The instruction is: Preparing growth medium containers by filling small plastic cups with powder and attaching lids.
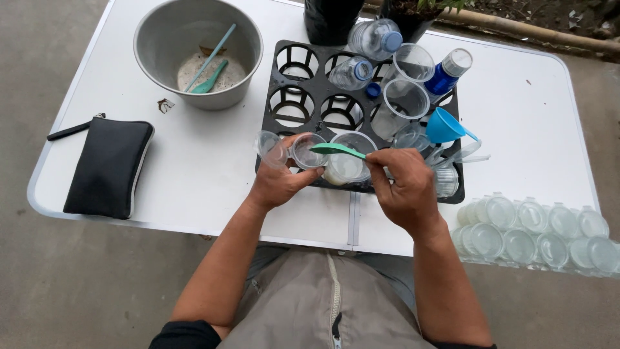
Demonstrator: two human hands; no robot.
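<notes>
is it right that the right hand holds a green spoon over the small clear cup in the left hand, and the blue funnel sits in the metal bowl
Not quite. The head view shows the blue funnel resting on the black tray, not in the metal bowl. The rest holds: the right hand holds the green spoon over the small clear cup in the left hand.

The light is soft daylight and bright all over. The white table [194, 174] looks very bright. Shadows are faint. The picture is sharp, but the table edges bend near the sides.
</notes>
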